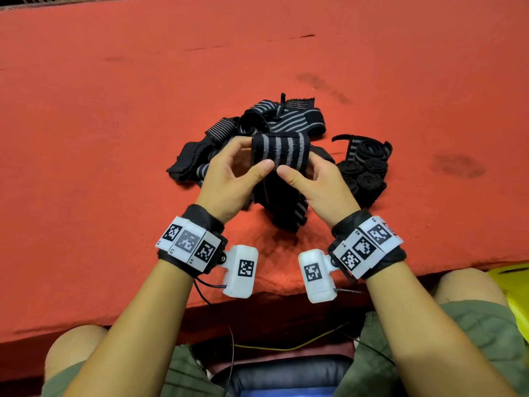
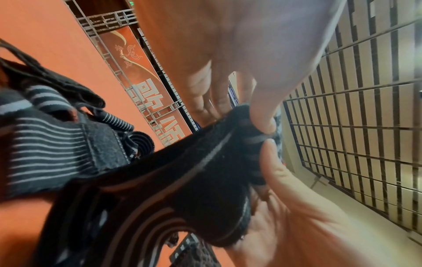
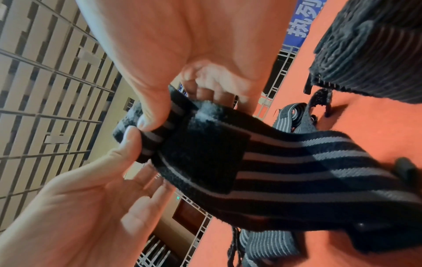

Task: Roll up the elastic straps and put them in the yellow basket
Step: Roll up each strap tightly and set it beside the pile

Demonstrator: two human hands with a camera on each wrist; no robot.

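A black elastic strap with grey stripes [image 1: 282, 150] is held up over the red table [image 1: 114, 138], its started roll on top and its tail [image 1: 286, 207] hanging down to the cloth. My left hand [image 1: 256, 154] pinches the roll's left side between thumb and fingers. My right hand [image 1: 297, 165] pinches its right side. In the right wrist view both thumbs press on the strap [image 3: 274, 162] near its black patch. The left wrist view shows the strap [image 2: 205, 171] between both hands. A corner of the yellow basket [image 1: 512, 290] shows at the lower right, beside my knee.
A heap of loose striped straps [image 1: 286, 118] lies just behind my hands. Several rolled straps [image 1: 365, 170] sit in a cluster to the right. The table's near edge [image 1: 171, 316] runs just under my wrists.
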